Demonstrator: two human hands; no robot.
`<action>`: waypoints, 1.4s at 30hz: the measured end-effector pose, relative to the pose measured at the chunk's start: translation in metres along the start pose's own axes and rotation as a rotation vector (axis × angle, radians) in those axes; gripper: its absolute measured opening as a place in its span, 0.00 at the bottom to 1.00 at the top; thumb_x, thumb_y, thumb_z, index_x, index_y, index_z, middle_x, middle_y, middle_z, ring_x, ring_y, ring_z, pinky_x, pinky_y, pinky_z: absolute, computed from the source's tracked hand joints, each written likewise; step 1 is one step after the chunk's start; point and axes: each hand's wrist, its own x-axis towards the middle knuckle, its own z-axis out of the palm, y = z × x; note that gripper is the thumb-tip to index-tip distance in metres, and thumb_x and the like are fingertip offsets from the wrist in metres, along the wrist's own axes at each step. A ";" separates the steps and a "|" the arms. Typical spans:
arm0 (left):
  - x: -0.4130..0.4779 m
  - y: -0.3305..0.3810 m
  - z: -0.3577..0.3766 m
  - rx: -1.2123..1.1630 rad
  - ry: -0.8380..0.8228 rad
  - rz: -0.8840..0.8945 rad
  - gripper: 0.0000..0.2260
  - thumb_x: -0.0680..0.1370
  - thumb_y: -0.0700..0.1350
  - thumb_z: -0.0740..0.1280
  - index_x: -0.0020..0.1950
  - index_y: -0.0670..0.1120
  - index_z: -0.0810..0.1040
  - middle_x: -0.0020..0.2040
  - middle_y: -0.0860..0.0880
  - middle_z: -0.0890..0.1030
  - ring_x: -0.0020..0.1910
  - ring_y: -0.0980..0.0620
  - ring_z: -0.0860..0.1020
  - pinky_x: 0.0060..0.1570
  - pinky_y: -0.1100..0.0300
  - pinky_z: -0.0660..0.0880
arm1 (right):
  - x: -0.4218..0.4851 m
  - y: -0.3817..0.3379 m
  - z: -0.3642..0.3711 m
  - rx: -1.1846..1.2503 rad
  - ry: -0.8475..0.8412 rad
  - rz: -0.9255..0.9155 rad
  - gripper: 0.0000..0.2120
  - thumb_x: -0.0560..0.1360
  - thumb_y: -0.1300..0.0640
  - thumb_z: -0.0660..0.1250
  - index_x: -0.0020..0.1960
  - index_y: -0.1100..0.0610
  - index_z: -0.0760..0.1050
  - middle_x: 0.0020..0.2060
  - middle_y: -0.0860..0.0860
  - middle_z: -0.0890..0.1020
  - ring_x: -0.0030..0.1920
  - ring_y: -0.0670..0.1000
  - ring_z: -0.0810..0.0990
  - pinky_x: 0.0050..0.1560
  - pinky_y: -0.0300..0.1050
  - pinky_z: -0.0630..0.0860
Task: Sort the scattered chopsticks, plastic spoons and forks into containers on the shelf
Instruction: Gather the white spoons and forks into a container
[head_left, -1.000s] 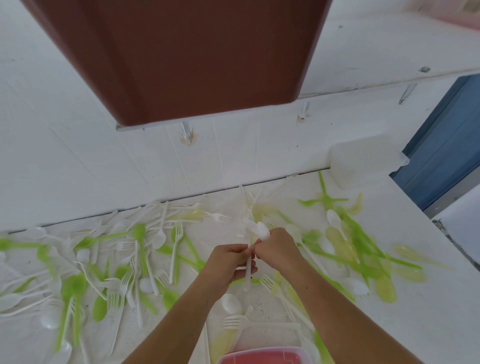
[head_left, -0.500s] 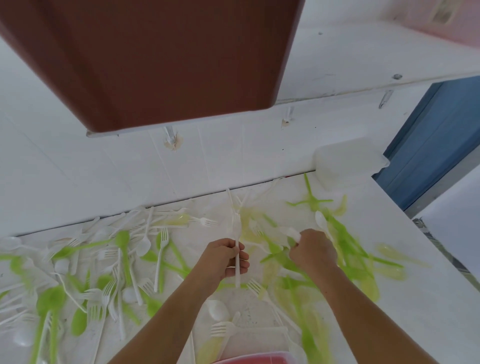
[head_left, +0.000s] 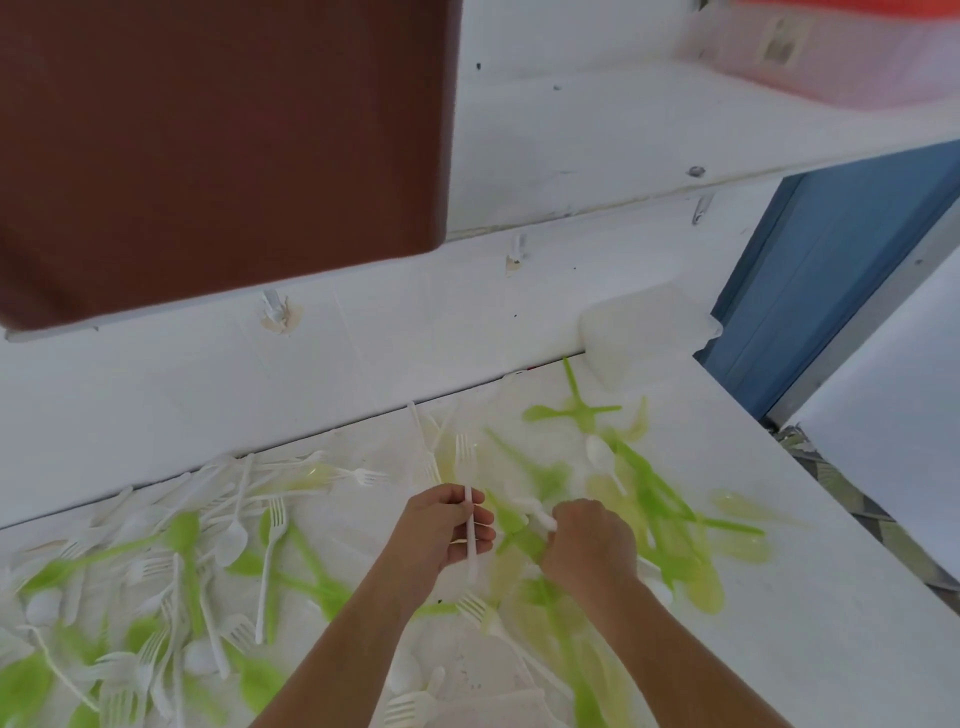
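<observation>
Where white and green forks and spoons (head_left: 182, 530) litter the bench (head_left: 831, 597) from near edge to back edge, your left grip (head_left: 447, 530) curls round a white fork (head_left: 466, 483), tines up, mid-bench; your right grip (head_left: 592, 545) beside it pinches a blurred white utensil (head_left: 535, 514). A clear tub (head_left: 644, 332) sits at the far right corner.

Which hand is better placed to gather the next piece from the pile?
Right: the right hand is down among the pile, pinching a white spoon; the left hand is occupied gripping a white fork.
</observation>
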 end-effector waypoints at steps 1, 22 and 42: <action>0.000 -0.001 0.002 -0.002 -0.003 0.008 0.09 0.83 0.32 0.61 0.57 0.33 0.80 0.43 0.38 0.83 0.40 0.42 0.83 0.49 0.45 0.84 | -0.002 0.002 -0.002 0.047 0.014 0.013 0.04 0.75 0.54 0.64 0.48 0.50 0.77 0.48 0.47 0.82 0.51 0.54 0.83 0.44 0.42 0.73; -0.010 -0.002 0.060 0.164 0.063 0.102 0.07 0.80 0.42 0.71 0.44 0.46 0.88 0.29 0.50 0.61 0.26 0.51 0.57 0.27 0.60 0.56 | -0.042 0.052 -0.051 1.039 -0.172 0.071 0.04 0.78 0.53 0.72 0.49 0.48 0.86 0.30 0.43 0.82 0.32 0.43 0.79 0.40 0.41 0.73; -0.013 -0.007 0.053 0.081 -0.079 0.085 0.11 0.82 0.45 0.69 0.48 0.36 0.80 0.34 0.46 0.63 0.26 0.51 0.56 0.26 0.60 0.56 | -0.034 0.026 -0.045 1.267 -0.701 0.195 0.19 0.79 0.52 0.65 0.42 0.67 0.83 0.27 0.58 0.75 0.25 0.53 0.70 0.29 0.44 0.65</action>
